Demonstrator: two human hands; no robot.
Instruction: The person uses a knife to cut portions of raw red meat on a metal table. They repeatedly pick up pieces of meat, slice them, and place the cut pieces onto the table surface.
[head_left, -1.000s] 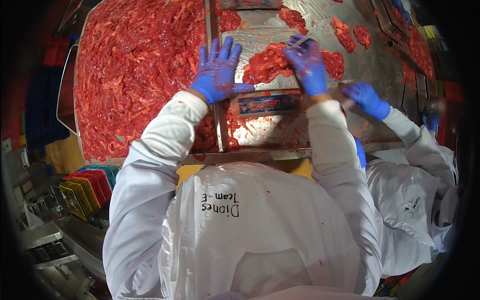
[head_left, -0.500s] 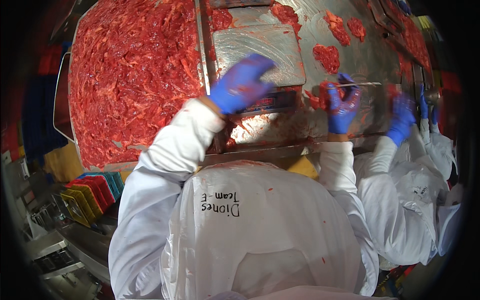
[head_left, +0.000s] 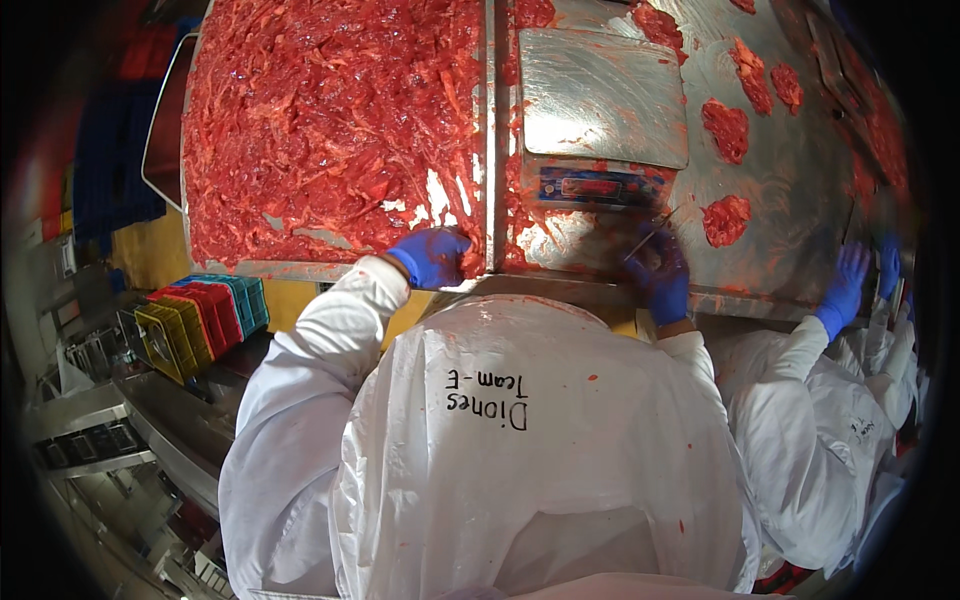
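Observation:
My left hand [head_left: 435,255], in a blue glove, lies at the front edge of a big heap of red minced meat [head_left: 330,110], with its fingers curled into the meat. My right hand [head_left: 660,272], also blue-gloved, rests low on the steel table just in front of the scale [head_left: 600,95]. Its fingers are bent, and a thin pale sliver shows above them; I cannot tell what it is. The scale's steel plate is bare. Several flattened meat portions, such as one [head_left: 727,220] and another [head_left: 725,130], lie on the table to the right of the scale.
A steel divider [head_left: 490,130] separates the meat heap from the scale side. A co-worker in a white coat stands on my right, with a blue-gloved hand [head_left: 845,290] on the table edge. Coloured plastic crates [head_left: 195,315] and steel racks sit low on my left.
My left hand left the scale area and came down to the front edge of the meat heap. My right hand dropped from the table to in front of the scale. The view shifted right.

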